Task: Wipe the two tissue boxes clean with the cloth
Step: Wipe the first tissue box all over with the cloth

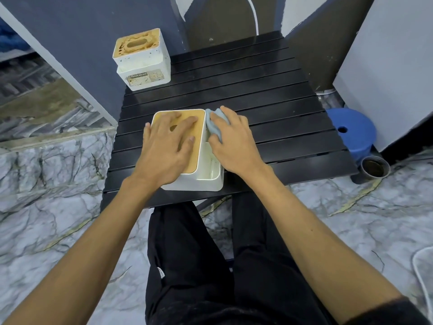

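Under the left hand [168,141], at the near edge of the black slatted tabletop [269,102], stands the near tissue box [206,174], white with a pale wooden lid [187,165]. That hand lies flat on the lid, fingers straight and spread, the palm covering most of the wood and partly hiding the slot in its middle. Just beside it, the right hand [234,144] curls its fingers over a bunched blue-grey cloth [214,127] and presses it against the upper right wall of the same box, near the far right corner. The cloth touches the white rim and bulges out between the fingers and the box.

Well beyond the left hand, at the far left corner of the tabletop, sits the far tissue box [143,64], untouched by either hand. Its wooden top is blotched and worn, its white walls are speckled, and a scuffed label shows on the side that faces the person.

To the right of the right hand, off the tabletop, a blue stool [351,132] stands on the marbled floor [58,184], with a small metal cup [375,167] just in front of it. Below both forearms, the person's black trousers [187,254] show.
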